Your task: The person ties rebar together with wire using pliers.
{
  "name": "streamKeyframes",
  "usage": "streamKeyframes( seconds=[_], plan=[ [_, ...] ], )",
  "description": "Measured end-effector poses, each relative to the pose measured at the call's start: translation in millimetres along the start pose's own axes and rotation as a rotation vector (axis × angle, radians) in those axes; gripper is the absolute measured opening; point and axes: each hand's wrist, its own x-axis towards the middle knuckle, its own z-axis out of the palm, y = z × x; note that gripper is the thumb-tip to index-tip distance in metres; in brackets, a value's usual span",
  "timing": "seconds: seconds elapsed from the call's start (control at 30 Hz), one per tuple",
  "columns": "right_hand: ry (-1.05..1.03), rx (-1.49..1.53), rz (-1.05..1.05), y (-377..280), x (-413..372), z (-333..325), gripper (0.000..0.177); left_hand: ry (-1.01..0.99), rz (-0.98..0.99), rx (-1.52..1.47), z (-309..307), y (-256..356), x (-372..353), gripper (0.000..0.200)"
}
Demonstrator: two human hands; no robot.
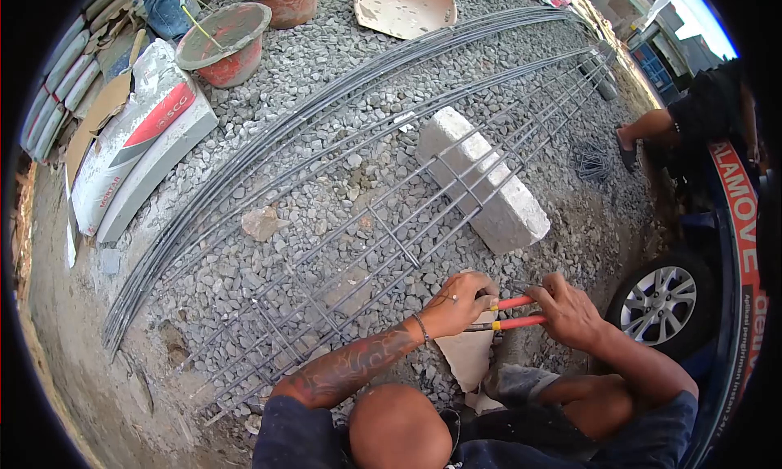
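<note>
My right hand (566,312) grips the spread red handles of a hand tool (520,323). My left hand (460,303) is closed at the tool's other end, beside the upper arm of the tool; what its fingers hold is hidden. Left of and beyond my hands, a grid of thin steel bars (394,237) slants across the gravel. Its upper part rests over a pale concrete block (486,180). Long bundled rods (244,155) curve along the grid's far side. Just below the tool lies a flat beige piece (466,356).
Mortar bags (134,147) lean at the left. Red buckets (232,66) and a pale basin (405,4) stand at the far side. At right are a vehicle's wheel (661,303) and another person's leg (652,128). A wire coil (594,160) lies nearby.
</note>
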Motion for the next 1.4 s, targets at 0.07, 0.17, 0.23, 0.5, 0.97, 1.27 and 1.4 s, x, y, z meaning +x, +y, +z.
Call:
streamKeyframes(
  seconds=[0.07,0.17,0.23,0.5,0.97,1.27,1.4],
  plan=[
    [0.072,0.007,-0.141,11.9,6.8,7.5,0.035,0.032,-0.027,0.121,-1.3,4.1,-1.5,0.013],
    [0.077,0.024,-0.183,23.6,18.4,21.9,0.033,0.152,-0.032,0.266,-14.5,10.8,7.2,0.013],
    [0.063,0.062,-0.244,32.9,20.5,37.9,0.033,0.257,-0.016,0.301,-28.8,15.5,13.2,0.013],
    [-0.003,0.65,-0.211,68.8,38.4,144.7,0.024,0.784,-0.24,0.182,-81.1,13.9,7.2,0.018],
    [0.669,0.606,-0.824,-4.7,167.2,21.9,0.036,0.868,-0.563,-0.358,-87.0,73.0,17.8,0.02],
    [0.639,1.828,-0.312,-35.2,176.7,0.0,0.02,0.759,-0.43,0.706,-102.8,103.1,2.1,0.035],
    [0.452,2.068,-0.081,-40.0,181.9,-19.3,0.026,0.671,-0.17,0.824,-93.3,93.5,6.4,0.038]
  ],
)
